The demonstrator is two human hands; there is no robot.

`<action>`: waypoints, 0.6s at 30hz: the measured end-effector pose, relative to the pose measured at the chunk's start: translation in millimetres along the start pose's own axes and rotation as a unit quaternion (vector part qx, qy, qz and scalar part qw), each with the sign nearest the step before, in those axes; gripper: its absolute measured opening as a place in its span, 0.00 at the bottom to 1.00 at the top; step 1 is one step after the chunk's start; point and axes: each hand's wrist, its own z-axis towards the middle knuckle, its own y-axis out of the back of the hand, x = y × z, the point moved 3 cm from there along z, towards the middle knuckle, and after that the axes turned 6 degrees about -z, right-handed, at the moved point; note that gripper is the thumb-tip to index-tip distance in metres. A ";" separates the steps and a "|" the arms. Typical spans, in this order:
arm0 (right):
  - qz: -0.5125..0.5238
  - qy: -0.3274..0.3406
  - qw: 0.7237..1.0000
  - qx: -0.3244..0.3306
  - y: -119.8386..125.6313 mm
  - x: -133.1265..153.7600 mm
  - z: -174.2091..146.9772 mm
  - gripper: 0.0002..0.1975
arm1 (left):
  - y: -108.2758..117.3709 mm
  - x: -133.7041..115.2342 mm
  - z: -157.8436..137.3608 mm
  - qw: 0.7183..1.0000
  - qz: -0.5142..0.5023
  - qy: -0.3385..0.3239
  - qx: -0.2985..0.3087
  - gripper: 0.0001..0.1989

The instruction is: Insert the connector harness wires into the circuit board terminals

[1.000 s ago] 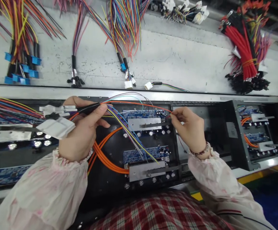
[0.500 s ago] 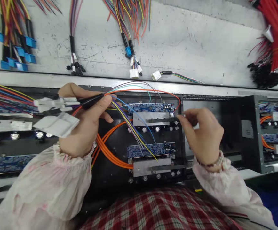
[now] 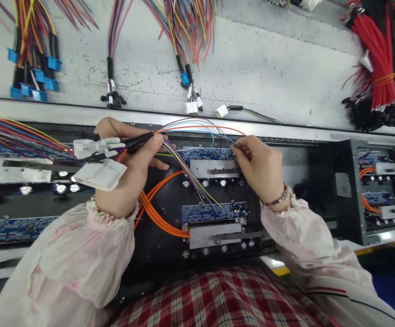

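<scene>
My left hand (image 3: 129, 168) is closed around the black-sleeved part of a wire harness (image 3: 140, 141). White connectors (image 3: 100, 174) hang off the harness over my left wrist, and its loose coloured wires fan out to the right. My right hand (image 3: 257, 165) pinches the end of a blue wire (image 3: 200, 132) over the right end of the upper blue circuit board (image 3: 204, 153). An orange-red wire arcs just above the blue one. Several other wires droop toward the lower circuit board (image 3: 214, 212). A metal plate (image 3: 199, 168) lies along the upper board's near side.
Thick orange cables (image 3: 159, 222) run to both boards inside the black housing (image 3: 163, 259). On the grey surface behind lie harnesses with blue connectors (image 3: 37, 75), a white-plugged harness (image 3: 222, 111) and a bundle of red wires (image 3: 376, 68). More boards (image 3: 374, 198) sit at the right.
My right hand has moved left and slightly up, and now holds the blue wire's end. The blue wire, which drooped toward the lower board, now stretches across to the right hand.
</scene>
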 end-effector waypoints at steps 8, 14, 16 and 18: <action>0.007 -0.022 1.000 0.002 -9.5 -4.5 -5.6 0.03 | 1.0 -2.0 1.0 0.999 -0.035 0.021 -0.016 0.16; 0.018 -0.029 0.999 0.002 -12.4 -7.5 -4.4 0.03 | 1.6 -0.8 2.1 0.999 -0.033 0.023 -0.031 0.18; 0.023 -0.029 0.999 0.006 -12.8 -8.0 -4.1 0.03 | 1.7 -1.9 0.9 1.000 -0.009 -0.002 -0.023 0.16; 0.025 -0.025 0.999 0.012 -12.6 -7.4 -3.4 0.03 | 1.7 -2.8 -0.3 1.000 0.011 -0.013 -0.014 0.14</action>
